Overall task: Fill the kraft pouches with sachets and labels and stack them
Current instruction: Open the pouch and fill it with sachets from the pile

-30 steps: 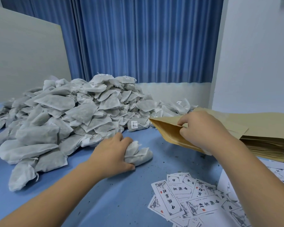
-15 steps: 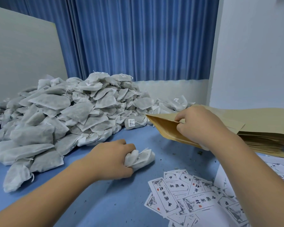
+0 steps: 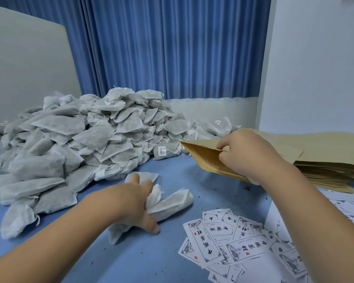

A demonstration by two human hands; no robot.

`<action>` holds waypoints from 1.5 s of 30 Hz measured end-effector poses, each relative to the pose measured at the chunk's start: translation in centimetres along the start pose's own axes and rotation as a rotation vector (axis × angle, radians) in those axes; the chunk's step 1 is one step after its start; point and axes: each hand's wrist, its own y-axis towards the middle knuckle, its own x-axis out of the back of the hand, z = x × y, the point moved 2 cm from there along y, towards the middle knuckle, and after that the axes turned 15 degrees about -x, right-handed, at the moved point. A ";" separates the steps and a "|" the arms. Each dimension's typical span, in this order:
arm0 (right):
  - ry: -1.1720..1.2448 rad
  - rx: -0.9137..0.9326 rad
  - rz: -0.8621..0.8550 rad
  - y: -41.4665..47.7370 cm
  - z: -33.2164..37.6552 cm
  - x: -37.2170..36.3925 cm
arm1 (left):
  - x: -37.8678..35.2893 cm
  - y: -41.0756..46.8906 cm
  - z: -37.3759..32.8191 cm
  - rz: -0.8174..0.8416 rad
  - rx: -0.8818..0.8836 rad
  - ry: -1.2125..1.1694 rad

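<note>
- Table [image 3: 151,258]: blue top, with dark crumbs scattered across the middle and right.
- Labels [image 3: 229,240]: a loose, overlapping spread of white printed slips lies flat at the near right of the table. Some rest on white sheets [image 3: 260,270] towards the near right corner.
- Left hand [image 3: 131,201]: low over the middle of the table, just left of the labels. The fingers are curled round a bunch of sachets [image 3: 172,203] and the thumb points towards the near edge. The bunch rests on the table. Its ends stick out to the right of the hand, and one sachet trails out beneath the wrist.
- Right hand [image 3: 247,154]: right of centre and farther back, well apart from the left hand. It pinches the upper lip of one kraft pouch [image 3: 204,158] between thumb and fingers.
- The pouch's mouth gapes and faces left, towards the sachets. Its right end lies over the stack. Contact between its lower side and the table cannot be determined.
- Stack [image 3: 331,166]: flat kraft pouches piled at the right edge, beyond the labels, with edges unevenly aligned.
- Pile [image 3: 80,144]: a large heap of grey-white sachets covers the left and far parts of the table. It runs from the left edge to just beside the pouch's mouth.
- Behind the table: a pale board [image 3: 25,78] on the left, a blue curtain [image 3: 172,48] in the centre and a white wall [image 3: 315,68] on the right.
</note>
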 end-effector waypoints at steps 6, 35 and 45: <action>0.001 -0.005 0.013 -0.2 0.1 -0.1 | 0.0 0.3 0.8 -0.324 -0.030 -0.218; 0.368 -0.062 0.106 0.3 -1.5 2.2 | 3.0 0.8 -7.2 -1.045 -0.364 -0.325; 0.282 -0.040 0.095 0.3 -0.4 1.5 | 6.8 2.4 -10.2 -0.899 -0.094 0.126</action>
